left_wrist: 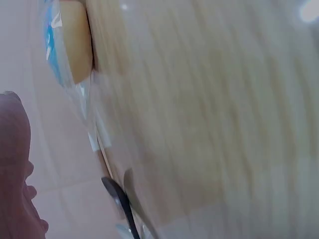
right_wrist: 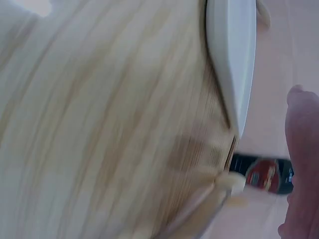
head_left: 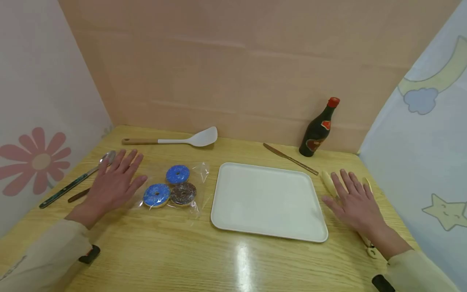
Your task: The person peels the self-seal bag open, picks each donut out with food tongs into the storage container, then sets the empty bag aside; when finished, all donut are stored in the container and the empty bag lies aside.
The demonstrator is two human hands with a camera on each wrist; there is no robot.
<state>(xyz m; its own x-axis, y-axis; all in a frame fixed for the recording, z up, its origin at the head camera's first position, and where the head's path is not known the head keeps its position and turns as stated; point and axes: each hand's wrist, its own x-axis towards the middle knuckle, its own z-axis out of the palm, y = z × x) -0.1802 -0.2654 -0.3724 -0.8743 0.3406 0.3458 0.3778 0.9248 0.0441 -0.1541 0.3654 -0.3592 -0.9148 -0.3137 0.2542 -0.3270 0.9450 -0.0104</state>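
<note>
My left hand (head_left: 114,182) hovers palm down with its fingers straight, holding nothing. Under and beside it lie a spoon with a dark green handle (head_left: 69,188) and a second, brown handle (head_left: 78,195), partly covered by the hand. To its right, a clear bag holds two blue donuts (head_left: 157,195) and a brown donut (head_left: 183,193). On the other side, my right hand (head_left: 355,202) is spread palm down, also holding nothing. A banana (head_left: 328,183) and a slim yellow thing with a ringed end (head_left: 371,252) show from beneath it, mostly hidden.
Between the hands lies a white tray (head_left: 268,202). A table knife (head_left: 290,158) rests behind it, near a dark bottle with a red cap (head_left: 316,132) standing by the back wall. A white spatula with a wooden handle (head_left: 175,140) lies at the back left.
</note>
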